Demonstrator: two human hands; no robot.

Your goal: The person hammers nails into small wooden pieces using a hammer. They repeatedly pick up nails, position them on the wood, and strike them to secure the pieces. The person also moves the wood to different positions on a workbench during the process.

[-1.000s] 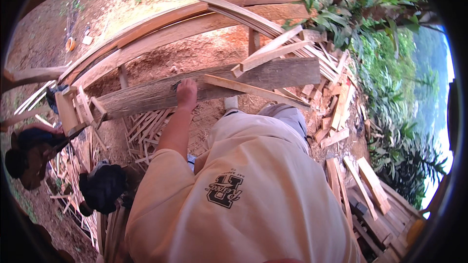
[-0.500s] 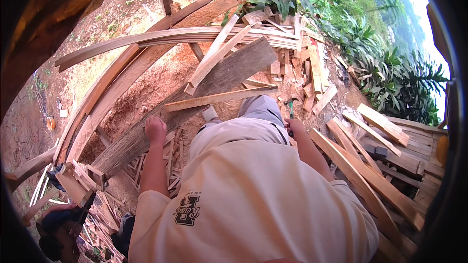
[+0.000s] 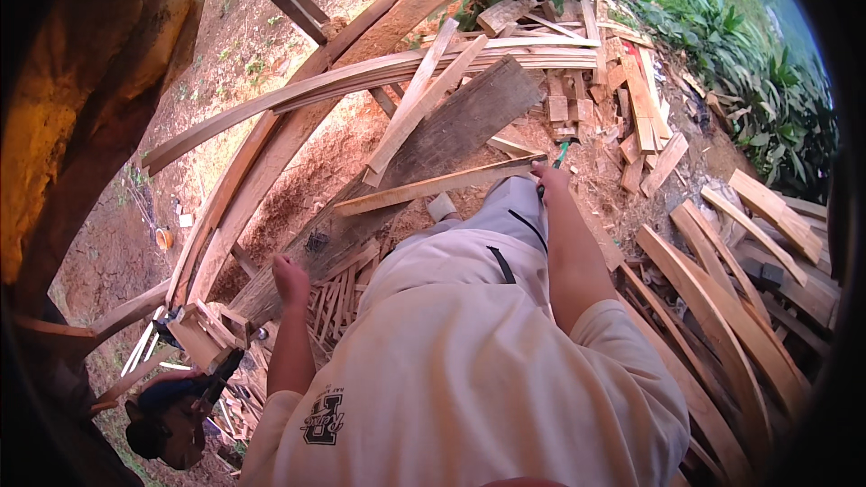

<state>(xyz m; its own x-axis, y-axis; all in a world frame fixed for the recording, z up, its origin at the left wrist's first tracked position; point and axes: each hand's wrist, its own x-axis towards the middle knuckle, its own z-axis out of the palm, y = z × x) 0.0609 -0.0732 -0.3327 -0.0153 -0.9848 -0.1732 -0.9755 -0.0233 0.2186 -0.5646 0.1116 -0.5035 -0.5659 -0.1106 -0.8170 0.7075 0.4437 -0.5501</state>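
My right hand is wrapped round a hammer with a green handle, beside the right end of a narrow board. That board lies across a wide, weathered grey plank. Over the lower part of the same plank, my left hand is closed in a fist; whatever it holds, if anything, is hidden. Just beyond the fist, a small dark, spiky heap rests on the plank, too small to make out.
Long curved beams arch at the left. Offcut blocks are piled ahead at right, and more boards lie beside me. Another person is at the lower left. Green plants border the slope.
My right hand has moved forward with the hammer to the narrow board's end. My left hand has drawn back toward me along the plank, and the dark heap now shows. The view has shifted.
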